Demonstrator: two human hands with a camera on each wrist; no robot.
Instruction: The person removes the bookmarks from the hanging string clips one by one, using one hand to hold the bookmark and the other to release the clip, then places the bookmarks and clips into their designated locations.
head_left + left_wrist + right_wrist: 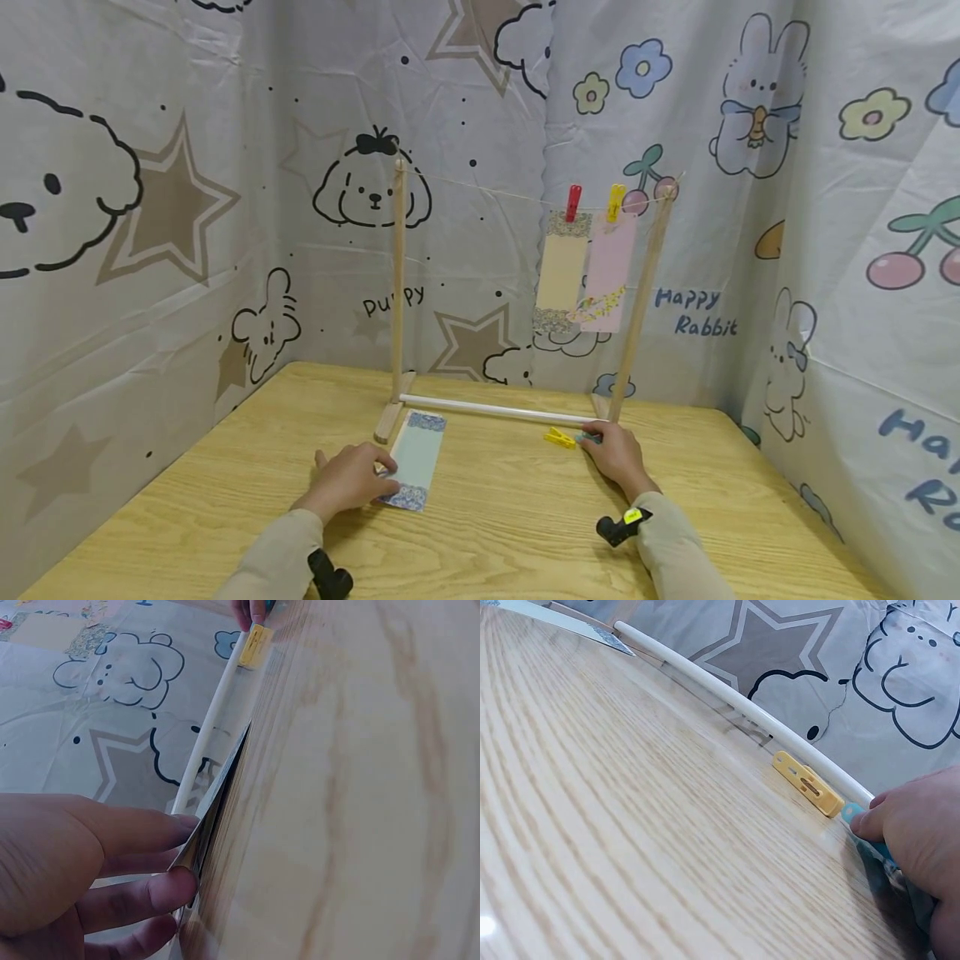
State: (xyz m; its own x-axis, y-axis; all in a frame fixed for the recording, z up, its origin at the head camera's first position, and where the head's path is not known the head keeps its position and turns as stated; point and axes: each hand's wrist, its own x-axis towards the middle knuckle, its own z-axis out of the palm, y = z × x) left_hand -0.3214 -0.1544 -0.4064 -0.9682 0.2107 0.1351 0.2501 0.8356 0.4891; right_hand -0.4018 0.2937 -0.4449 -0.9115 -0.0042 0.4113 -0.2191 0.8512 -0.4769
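My left hand (347,479) pinches the left edge of a light green card (417,458) with blue patterned ends. In the left wrist view the card's edge (214,791) runs between thumb and fingers, slightly raised on that side. Far to the right, my right hand (617,457) grips a blue clothespin (850,813) at the tabletop, most of it hidden by the fingers. Just left of those fingertips lies a yellow clothespin (559,437), its end close to the blue one.
A rack with wooden posts (399,283) and a white bottom rod (495,407) stands behind the hands. From its string hang a cream card (562,271) on a red clothespin (573,203) and a pink card (609,267) on a yellow one. Printed curtains surround the table (510,533).
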